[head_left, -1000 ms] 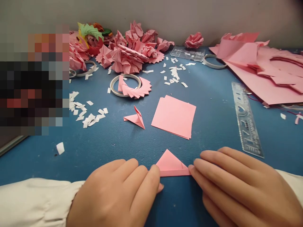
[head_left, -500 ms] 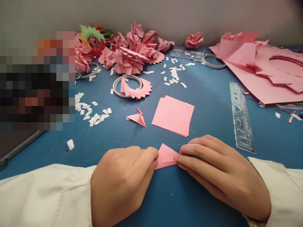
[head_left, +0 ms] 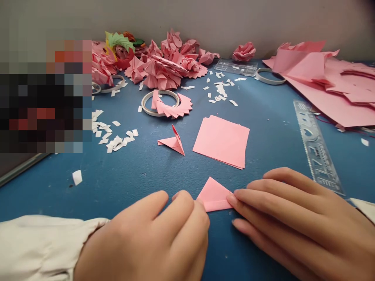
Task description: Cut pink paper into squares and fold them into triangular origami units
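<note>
A small folded pink paper (head_left: 215, 195) lies low in the middle, its point facing away from me. My left hand (head_left: 158, 234) has its fingers curled together at the paper's left corner, with the thumb hidden. My right hand (head_left: 290, 210) pinches the right corner between thumb and fingertips. Beyond the paper is a stack of pink squares (head_left: 222, 141). To the left of the stack stands a folded pink piece (head_left: 172, 143) with one flap raised. Farther back, a ring of pleated pink paper (head_left: 178, 108) leans over a tape roll (head_left: 146, 107).
Crumpled pink paper flowers (head_left: 164, 70) are heaped at the back. White scraps (head_left: 117, 142) lie scattered at left and back. A clear stencil ruler (head_left: 316, 148) lies at right, before large pink sheets (head_left: 325, 97). The blue tabletop (head_left: 164, 171) bears everything.
Both hands look larger and nearer, and my right hand has shifted right. The folded paper has turned slightly between them. The view has moved a little.
</note>
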Available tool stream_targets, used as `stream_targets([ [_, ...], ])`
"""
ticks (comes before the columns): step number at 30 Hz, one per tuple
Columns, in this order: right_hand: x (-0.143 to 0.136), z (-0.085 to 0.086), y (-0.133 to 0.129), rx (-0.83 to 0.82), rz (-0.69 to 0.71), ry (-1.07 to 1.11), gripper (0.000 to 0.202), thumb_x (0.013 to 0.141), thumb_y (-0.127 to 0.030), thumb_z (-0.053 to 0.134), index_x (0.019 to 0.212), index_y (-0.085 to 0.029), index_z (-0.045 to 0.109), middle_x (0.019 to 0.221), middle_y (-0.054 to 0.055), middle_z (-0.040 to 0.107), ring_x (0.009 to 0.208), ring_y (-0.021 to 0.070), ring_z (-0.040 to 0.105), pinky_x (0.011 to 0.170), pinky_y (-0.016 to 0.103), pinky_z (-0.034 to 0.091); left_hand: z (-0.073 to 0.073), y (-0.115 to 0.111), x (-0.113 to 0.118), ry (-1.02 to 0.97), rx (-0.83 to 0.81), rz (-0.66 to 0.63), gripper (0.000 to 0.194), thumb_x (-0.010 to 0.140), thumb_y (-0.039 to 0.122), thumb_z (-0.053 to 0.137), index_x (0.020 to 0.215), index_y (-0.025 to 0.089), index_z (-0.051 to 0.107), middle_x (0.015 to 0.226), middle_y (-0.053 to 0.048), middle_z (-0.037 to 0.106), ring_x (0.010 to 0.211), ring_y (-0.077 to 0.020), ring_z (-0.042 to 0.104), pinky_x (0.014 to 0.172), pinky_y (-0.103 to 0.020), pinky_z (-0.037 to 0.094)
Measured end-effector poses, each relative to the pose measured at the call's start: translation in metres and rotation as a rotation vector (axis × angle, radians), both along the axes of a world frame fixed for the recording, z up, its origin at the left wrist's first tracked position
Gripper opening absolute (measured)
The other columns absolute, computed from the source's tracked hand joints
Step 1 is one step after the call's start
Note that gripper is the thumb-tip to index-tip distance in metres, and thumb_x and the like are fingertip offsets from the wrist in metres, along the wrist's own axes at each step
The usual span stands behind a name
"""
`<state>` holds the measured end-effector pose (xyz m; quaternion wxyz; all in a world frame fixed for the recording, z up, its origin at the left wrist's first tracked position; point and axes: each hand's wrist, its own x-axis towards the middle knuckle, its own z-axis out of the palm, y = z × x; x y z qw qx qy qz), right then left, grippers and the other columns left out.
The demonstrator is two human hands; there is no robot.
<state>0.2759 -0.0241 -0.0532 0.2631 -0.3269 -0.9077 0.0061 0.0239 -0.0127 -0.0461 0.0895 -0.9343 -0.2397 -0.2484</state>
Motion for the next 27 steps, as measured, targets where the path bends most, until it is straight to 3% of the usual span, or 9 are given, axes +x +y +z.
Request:
stream_targets([
  [3,0.001,-0.001,-0.001,0.027,0.013,-0.045,0.003,0.106,-0.017,0.062,0.108,-0.014,0.062,0.093,0.002,0.073,0.083,0.0136,0.063,0.083,0.035,0.049,-0.002,-0.001,-0.004,0.097,0.094,-0.077,0.032,0.102,0.007,0.046,0.087,0.017,0.073,0.094,-0.007,0.071,0.090,-0.0243,0.062,0.068,-0.040,0.048],
  [8,0.005,0.008,0.003,-0.076,-0.049,0.106,0.015,0.102,-0.009,0.063,0.113,-0.020,0.063,0.096,0.003,0.073,0.090,0.0135,0.068,0.083,0.029,0.057,-0.002,0.000,-0.002,-0.208,0.039,0.060,0.022,0.102,0.007,0.050,0.108,0.018,0.068,0.101,-0.001,0.075,0.091,-0.0180,0.069,0.084,-0.032,0.053],
  [10,0.003,0.013,0.002,-0.203,-0.048,0.295,0.016,0.099,-0.010,0.066,0.109,-0.023,0.065,0.092,0.001,0.072,0.086,0.0128,0.070,0.076,0.023,0.060,0.001,-0.001,0.004,-0.233,-0.205,0.128,0.024,0.101,0.007,0.052,0.112,0.024,0.065,0.099,0.005,0.075,0.088,-0.0116,0.070,0.079,-0.023,0.052],
  [12,-0.003,0.018,-0.001,-0.319,-0.086,0.461,0.011,0.100,-0.014,0.067,0.100,-0.025,0.067,0.085,-0.001,0.071,0.076,0.0103,0.070,0.067,0.016,0.059,0.009,-0.002,0.012,-0.229,-0.638,0.113,0.021,0.098,0.011,0.049,0.092,0.028,0.059,0.078,0.012,0.067,0.068,-0.0057,0.066,0.060,-0.016,0.046],
  [14,-0.010,0.019,-0.006,-0.401,-0.126,0.545,0.013,0.102,-0.018,0.066,0.091,-0.025,0.066,0.079,-0.004,0.069,0.068,0.0069,0.068,0.062,0.011,0.057,0.020,-0.006,0.020,-0.228,-0.899,0.078,0.018,0.097,0.016,0.051,0.083,0.028,0.056,0.070,0.014,0.063,0.060,-0.0033,0.064,0.050,-0.014,0.040],
  [18,-0.019,0.018,-0.013,-0.451,-0.177,0.511,0.022,0.104,-0.024,0.061,0.082,-0.024,0.061,0.071,-0.006,0.064,0.060,0.0073,0.063,0.054,0.013,0.054,0.040,-0.012,0.035,-0.194,-1.122,0.203,0.032,0.105,0.033,0.040,0.077,0.025,0.054,0.070,0.010,0.063,0.061,-0.0059,0.060,0.051,-0.020,0.034],
  [21,-0.018,0.018,-0.013,-0.375,-0.254,0.395,0.022,0.105,-0.027,0.059,0.082,-0.024,0.061,0.064,-0.007,0.062,0.049,0.0070,0.058,0.046,0.014,0.049,0.042,-0.008,0.039,-0.141,-1.416,0.301,0.042,0.102,0.048,0.036,0.071,0.024,0.052,0.070,0.006,0.059,0.066,-0.0112,0.055,0.056,-0.022,0.036],
  [24,-0.015,0.016,-0.013,-0.296,-0.257,0.286,0.022,0.106,-0.026,0.058,0.084,-0.025,0.059,0.065,-0.009,0.066,0.049,0.0052,0.061,0.048,0.012,0.049,0.036,0.002,0.037,-0.146,-1.664,0.221,0.039,0.097,0.048,0.041,0.068,0.024,0.051,0.069,0.004,0.055,0.069,-0.0135,0.052,0.060,-0.022,0.039],
  [27,-0.013,0.011,-0.022,-0.252,-0.185,0.278,0.017,0.110,-0.026,0.052,0.094,-0.027,0.056,0.071,-0.010,0.071,0.058,0.0049,0.066,0.058,0.013,0.053,0.032,0.007,0.035,-0.219,-1.771,0.099,0.032,0.096,0.037,0.045,0.069,0.024,0.054,0.069,0.006,0.056,0.069,-0.0119,0.053,0.062,-0.018,0.041],
])
